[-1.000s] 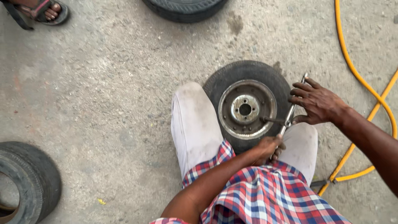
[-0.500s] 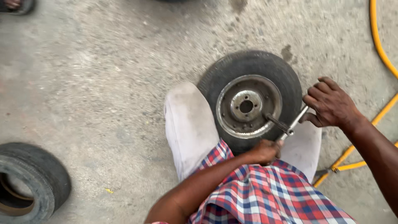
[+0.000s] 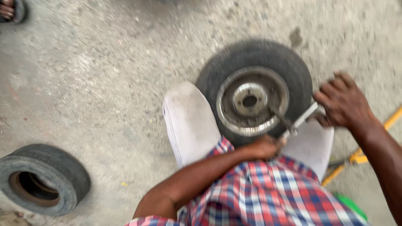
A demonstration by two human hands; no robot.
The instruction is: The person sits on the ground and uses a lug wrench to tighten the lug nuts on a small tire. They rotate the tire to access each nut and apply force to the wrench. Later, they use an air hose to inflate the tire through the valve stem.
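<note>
left hand (image 3: 264,147) fisted low, right hand (image 3: 341,100) clenched, arm extended

The place was shown to be an open-air tyre repair yard, with work done directly on a rough, stained concrete floor (image 3: 104,83). A small wheel (image 3: 255,90) with a bare steel rim (image 3: 251,100) was laid flat on the ground, and a loose rimless tyre (image 3: 39,180) was left lying nearby. A yellow hose (image 3: 360,157) was trailed across the ground at the right.
</note>
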